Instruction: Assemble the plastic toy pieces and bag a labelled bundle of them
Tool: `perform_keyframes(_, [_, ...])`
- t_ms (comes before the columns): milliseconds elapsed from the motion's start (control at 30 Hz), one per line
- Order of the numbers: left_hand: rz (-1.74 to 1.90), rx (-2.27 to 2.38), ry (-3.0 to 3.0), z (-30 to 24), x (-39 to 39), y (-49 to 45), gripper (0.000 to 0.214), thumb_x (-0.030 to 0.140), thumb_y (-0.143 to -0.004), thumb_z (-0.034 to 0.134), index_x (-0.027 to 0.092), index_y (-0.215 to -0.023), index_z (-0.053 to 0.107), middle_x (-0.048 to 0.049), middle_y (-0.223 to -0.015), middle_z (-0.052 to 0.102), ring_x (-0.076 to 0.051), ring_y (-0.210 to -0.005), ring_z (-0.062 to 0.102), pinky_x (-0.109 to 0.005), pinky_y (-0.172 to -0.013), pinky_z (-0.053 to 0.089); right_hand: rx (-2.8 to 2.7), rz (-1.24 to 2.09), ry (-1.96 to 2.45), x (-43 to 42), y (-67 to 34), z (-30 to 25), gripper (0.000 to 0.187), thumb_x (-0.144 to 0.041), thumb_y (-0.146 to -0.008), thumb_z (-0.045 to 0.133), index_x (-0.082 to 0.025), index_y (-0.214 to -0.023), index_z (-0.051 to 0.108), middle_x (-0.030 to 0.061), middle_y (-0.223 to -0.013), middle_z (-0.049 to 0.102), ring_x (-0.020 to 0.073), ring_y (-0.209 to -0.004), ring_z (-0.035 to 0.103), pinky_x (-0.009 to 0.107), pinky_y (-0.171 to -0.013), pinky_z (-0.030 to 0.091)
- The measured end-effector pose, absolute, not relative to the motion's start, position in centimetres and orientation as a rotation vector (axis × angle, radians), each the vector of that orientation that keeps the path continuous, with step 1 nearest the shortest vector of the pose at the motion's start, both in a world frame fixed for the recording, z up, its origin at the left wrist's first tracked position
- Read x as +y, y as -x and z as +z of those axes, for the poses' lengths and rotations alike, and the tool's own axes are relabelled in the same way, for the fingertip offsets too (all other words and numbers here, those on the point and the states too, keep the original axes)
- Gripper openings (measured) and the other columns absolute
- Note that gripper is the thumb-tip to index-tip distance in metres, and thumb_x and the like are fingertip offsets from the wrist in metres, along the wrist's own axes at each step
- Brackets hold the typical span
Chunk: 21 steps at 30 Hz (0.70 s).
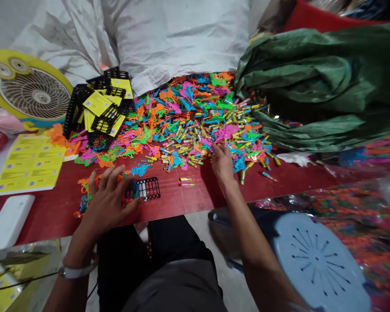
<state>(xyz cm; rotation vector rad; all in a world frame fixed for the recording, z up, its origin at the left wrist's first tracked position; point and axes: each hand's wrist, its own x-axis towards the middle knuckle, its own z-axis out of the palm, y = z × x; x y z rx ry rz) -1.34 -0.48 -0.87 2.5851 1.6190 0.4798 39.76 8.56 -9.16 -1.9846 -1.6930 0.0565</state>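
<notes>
My left hand (108, 197) rests with fingers spread over a small black plastic grid tray (147, 188) partly filled with bright plastic pieces, near the front edge of the red table (182, 199). My right hand (221, 162) reaches into the near edge of a big heap of small colourful plastic pieces and sticks (195, 117); its fingertips are buried in the heap, so I cannot see what they hold. Two loose little sticks (186, 181) lie between the hands.
A stack of black grid trays with yellow cards (100, 108) stands at the left of the heap. A yellow sheet (29, 162), a white box (8, 221) and a yellow fan (29, 89) lie further left. Green sacking (318, 86) is at right, a blue stool (318, 264) below it.
</notes>
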Motion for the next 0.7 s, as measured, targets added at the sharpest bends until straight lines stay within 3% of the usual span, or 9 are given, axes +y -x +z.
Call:
perform_keyframes(167, [0.457, 1.612, -2.582, -0.8, -0.5, 1.4, 0.046, 0.055, -0.094, 0.057, 0.030, -0.133, 0.058, -0.0132, -0.151, 0.046, -0.037, -0.145, 0.036, -0.064, -0.124, 0.007, -1.799, 0.269, 1.714, 7.2, -35.5, -9.8, 0.045, -0.027, -0.092, 0.052, -0.017, -0.135, 0.063, 0.0128, -0.114, 0.068, 0.0246, -0.102, 0.063, 0.041, -0.094, 0.052])
perform_keyframes(267, [0.459, 1.610, -2.568, -0.8, -0.5, 1.4, 0.046, 0.054, -0.094, 0.057, 0.031, -0.134, 0.057, -0.0122, -0.152, 0.046, -0.037, -0.145, 0.036, -0.064, -0.124, 0.006, -1.903, 0.385, 1.634, 7.7, -34.7, -8.6, 0.044, -0.024, -0.091, 0.056, -0.019, -0.134, 0.063, 0.0105, -0.107, 0.071, 0.0232, -0.095, 0.066, 0.039, -0.088, 0.054])
perform_keyframes(433, [0.459, 1.622, -2.535, -0.7, -0.5, 1.4, 0.046, 0.055, -0.092, 0.059, 0.033, -0.133, 0.058, -0.0110, -0.152, 0.046, -0.036, -0.146, 0.035, -0.062, -0.124, 0.005, -1.918, 0.158, 1.898, 9.5, -36.4, -6.9, 0.033, -0.010, -0.087, 0.046, -0.016, -0.105, 0.073, 0.0146, -0.109, 0.065, 0.0265, -0.097, 0.063, 0.040, -0.087, 0.052])
perform_keyframes(600, [0.435, 1.631, -2.518, -0.6, -0.6, 1.2, 0.047, 0.057, -0.092, 0.058, 0.031, -0.131, 0.058, -0.0126, -0.151, 0.046, -0.036, -0.146, 0.035, -0.063, -0.124, 0.006, -2.023, 0.169, 2.000, 8.8, -37.7, -7.6, 0.027, -0.020, -0.083, 0.064, -0.016, -0.109, 0.068, 0.0145, -0.109, 0.061, 0.0281, -0.097, 0.059, 0.039, -0.084, 0.049])
perform_keyframes(700, [0.423, 1.641, -2.509, -0.5, -0.6, 1.3, 0.047, 0.057, -0.092, 0.058, 0.031, -0.131, 0.058, -0.0114, -0.153, 0.045, -0.035, -0.147, 0.034, -0.062, -0.125, 0.005, -2.051, 0.168, 2.104, 7.9, -37.7, -7.9, 0.020, -0.018, -0.083, 0.062, -0.015, -0.101, 0.070, 0.0147, -0.102, 0.062, 0.0284, -0.093, 0.057, 0.037, -0.078, 0.046])
